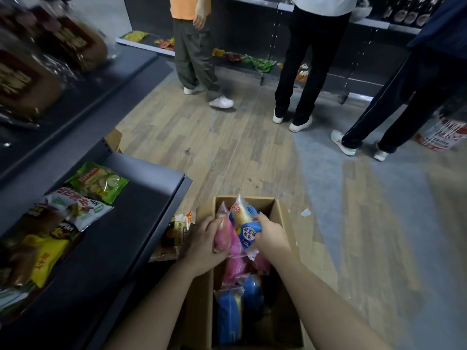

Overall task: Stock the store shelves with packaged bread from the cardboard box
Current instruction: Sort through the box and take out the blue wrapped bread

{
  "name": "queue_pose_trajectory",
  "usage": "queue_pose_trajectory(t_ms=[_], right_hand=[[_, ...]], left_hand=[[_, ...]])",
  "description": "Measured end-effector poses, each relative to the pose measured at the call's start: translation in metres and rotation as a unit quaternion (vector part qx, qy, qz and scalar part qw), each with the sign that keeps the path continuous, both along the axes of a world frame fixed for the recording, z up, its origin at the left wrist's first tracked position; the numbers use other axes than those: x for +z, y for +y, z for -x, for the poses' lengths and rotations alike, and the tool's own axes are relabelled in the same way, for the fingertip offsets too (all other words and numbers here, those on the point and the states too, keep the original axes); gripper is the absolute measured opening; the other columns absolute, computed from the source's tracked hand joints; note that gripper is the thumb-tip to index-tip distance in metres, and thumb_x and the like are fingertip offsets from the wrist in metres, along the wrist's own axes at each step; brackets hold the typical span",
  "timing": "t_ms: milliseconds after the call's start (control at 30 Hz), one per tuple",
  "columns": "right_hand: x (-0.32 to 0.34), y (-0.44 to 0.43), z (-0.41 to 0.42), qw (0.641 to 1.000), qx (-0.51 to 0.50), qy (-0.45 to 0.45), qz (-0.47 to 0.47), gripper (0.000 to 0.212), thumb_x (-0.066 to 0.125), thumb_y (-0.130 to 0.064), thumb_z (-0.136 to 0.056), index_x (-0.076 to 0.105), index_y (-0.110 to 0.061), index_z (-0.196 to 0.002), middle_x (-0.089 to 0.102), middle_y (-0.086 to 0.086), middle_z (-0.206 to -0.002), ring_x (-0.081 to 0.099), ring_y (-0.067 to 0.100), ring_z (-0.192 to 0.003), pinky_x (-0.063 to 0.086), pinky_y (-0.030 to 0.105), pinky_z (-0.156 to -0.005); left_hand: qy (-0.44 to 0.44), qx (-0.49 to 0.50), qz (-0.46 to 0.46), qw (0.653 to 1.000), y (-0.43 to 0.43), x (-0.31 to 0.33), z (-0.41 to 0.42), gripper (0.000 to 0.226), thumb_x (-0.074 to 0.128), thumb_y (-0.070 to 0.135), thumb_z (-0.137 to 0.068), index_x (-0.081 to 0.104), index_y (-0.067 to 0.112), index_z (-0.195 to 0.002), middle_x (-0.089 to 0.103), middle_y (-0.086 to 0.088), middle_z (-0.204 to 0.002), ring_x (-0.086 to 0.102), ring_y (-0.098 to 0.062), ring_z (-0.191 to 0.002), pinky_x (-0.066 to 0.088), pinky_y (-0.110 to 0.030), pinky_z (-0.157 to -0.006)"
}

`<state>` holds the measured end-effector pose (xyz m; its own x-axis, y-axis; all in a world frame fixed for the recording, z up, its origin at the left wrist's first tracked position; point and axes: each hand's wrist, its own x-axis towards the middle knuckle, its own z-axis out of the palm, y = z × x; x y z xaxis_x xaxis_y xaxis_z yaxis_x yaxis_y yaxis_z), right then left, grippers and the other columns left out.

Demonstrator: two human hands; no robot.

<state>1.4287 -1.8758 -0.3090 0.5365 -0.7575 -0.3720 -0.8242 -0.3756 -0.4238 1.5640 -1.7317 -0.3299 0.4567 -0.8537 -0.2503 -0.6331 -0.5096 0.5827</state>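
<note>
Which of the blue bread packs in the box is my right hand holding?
The right hand grips the upright blue pack with the round label, at the far end; the other blue packs lie untouched nearer you.

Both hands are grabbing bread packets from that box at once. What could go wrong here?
1. The left hand grips the pink packet and the right hand the blue-labelled packet; a tight squeeze might squash the soft bread.
2. Both packets are pressed together over the cardboard box, so one might slip and fall onto the floor.
</note>
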Motion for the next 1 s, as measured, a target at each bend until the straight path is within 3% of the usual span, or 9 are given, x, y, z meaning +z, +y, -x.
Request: queue_pose_trajectory(t_ms=[233,433,533,633,700,767,833,933,1000], right_hand=[[0.091,-0.007,0.018,0.996,-0.033,-0.07,-0.037,0.05,0.046,-0.002,-0.08,0.064,-0.026,-0.12,0.069,0.001,-0.113,0.061,0.02,-0.095,0.047,0.028,-0.07],[0.164,-0.014,0.035,0.988,-0.002,-0.109,-0.109,0.042,0.048,0.007,-0.081,0.07,-0.012,-0.111,0.066,0.003,-0.105,0.056,0.016,-0.089,0.045,0.022,-0.063],[0.196,-0.014,0.046,0.983,0.014,-0.106,-0.147,0.04,0.049,0.008,-0.086,0.066,-0.008,-0.118,0.062,0.003,-0.102,0.056,0.009,-0.074,0.043,0.014,-0.052],[0.214,-0.014,0.056,0.983,0.002,-0.111,-0.146,0.039,0.047,0.004,-0.09,0.062,-0.009,-0.123,0.062,0.008,-0.112,0.056,0.016,-0.075,0.044,0.02,-0.046],[0.219,-0.013,0.062,0.985,0.009,-0.124,-0.12,0.037,0.049,0.0,-0.091,0.062,-0.013,-0.123,0.062,0.008,-0.114,0.058,0.021,-0.087,0.048,0.024,-0.055],[0.224,-0.015,0.067,0.991,0.046,-0.124,-0.036,0.038,0.061,-0.01,-0.089,0.061,-0.017,-0.127,0.058,0.004,-0.121,0.057,0.019,-0.107,0.045,0.022,-0.081],[0.23,-0.013,0.071,0.987,0.09,-0.127,0.025,0.054,0.074,-0.029,-0.083,0.056,-0.021,-0.133,0.053,0.001,-0.128,0.049,0.016,-0.122,0.036,0.02,-0.096],[0.233,-0.009,0.073,0.982,0.163,-0.066,0.072,0.094,0.082,-0.056,-0.064,0.044,-0.021,-0.142,0.046,-0.002,-0.136,0.037,0.016,-0.129,0.032,0.031,-0.109],[0.231,-0.006,0.073,0.972,0.199,-0.028,0.12,0.102,0.081,-0.056,-0.062,0.036,-0.02,-0.146,0.042,-0.002,-0.14,0.035,0.018,-0.133,0.031,0.035,-0.11]], left_hand=[[-0.041,-0.041,-0.006,0.998,-0.001,0.073,0.011,0.096,0.072,0.038,-0.082,0.009,0.037,-0.155,0.011,0.008,-0.161,0.018,-0.022,-0.146,0.03,-0.044,-0.115],[-0.183,-0.116,0.018,0.976,-0.018,0.141,0.02,0.101,0.071,0.022,-0.083,0.002,0.028,-0.157,-0.005,0.007,-0.165,-0.004,-0.017,-0.151,0.005,-0.036,-0.119],[-0.222,-0.141,0.017,0.965,-0.023,0.165,0.024,0.094,0.07,0.021,-0.082,0.012,0.026,-0.155,0.009,0.008,-0.164,-0.003,-0.015,-0.151,0.001,-0.036,-0.118],[-0.215,-0.152,0.046,0.964,-0.026,0.182,0.027,0.08,0.07,0.024,-0.077,0.032,0.027,-0.146,0.031,0.008,-0.154,0.013,-0.014,-0.149,0.003,-0.033,-0.117],[-0.205,-0.155,0.066,0.964,-0.026,0.191,0.028,0.07,0.069,0.026,-0.072,0.043,0.026,-0.136,0.041,0.007,-0.144,0.025,-0.016,-0.145,0.006,-0.031,-0.116],[-0.204,-0.16,0.075,0.963,-0.027,0.199,0.027,0.061,0.069,0.027,-0.069,0.049,0.023,-0.127,0.048,0.006,-0.135,0.035,-0.016,-0.136,0.009,-0.029,-0.114],[-0.2,-0.16,0.075,0.964,-0.028,0.204,0.025,0.057,0.07,0.03,-0.069,0.051,0.021,-0.122,0.051,0.004,-0.13,0.042,-0.017,-0.129,0.015,-0.028,-0.111],[-0.205,-0.148,0.081,0.964,-0.027,0.213,0.023,0.053,0.071,0.036,-0.068,0.054,0.017,-0.114,0.055,0.002,-0.118,0.049,-0.021,-0.115,0.025,-0.029,-0.103],[-0.203,-0.145,0.084,0.965,-0.025,0.219,0.023,0.049,0.072,0.035,-0.067,0.053,0.016,-0.107,0.055,0.001,-0.111,0.049,-0.022,-0.108,0.029,-0.029,-0.096]])
